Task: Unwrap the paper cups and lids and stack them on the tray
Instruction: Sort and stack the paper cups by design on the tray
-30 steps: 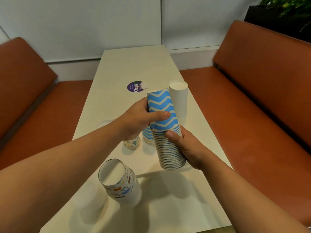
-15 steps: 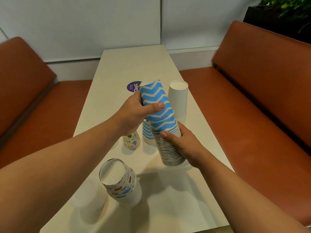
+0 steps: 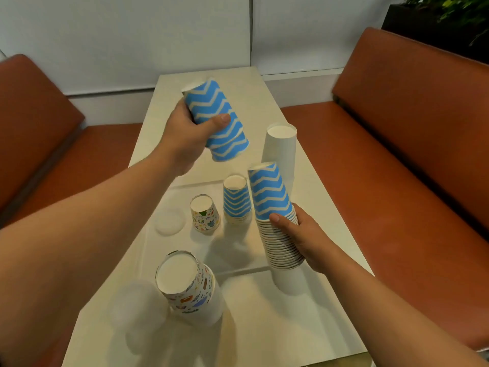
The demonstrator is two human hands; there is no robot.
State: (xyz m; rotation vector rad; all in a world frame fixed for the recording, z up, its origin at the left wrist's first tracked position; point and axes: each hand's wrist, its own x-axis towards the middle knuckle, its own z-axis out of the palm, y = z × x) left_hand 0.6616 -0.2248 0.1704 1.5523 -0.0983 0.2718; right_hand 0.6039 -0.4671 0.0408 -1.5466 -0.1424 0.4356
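Up over the table (image 3: 264,107), the left hand (image 3: 185,133) grips a tilted bunch of blue cups (image 3: 217,120), clear of everything below. Lower right, the right hand (image 3: 299,234) clasps the blue stack (image 3: 275,213) by its rims, leaning over the tray (image 3: 238,260). On the tray stand a short blue stack (image 3: 236,198) and a patterned cup (image 3: 205,213); a faint disc (image 3: 169,222) beside it may be a lid. A white stack (image 3: 280,152) rises behind, and a patterned stack (image 3: 185,284) stands near
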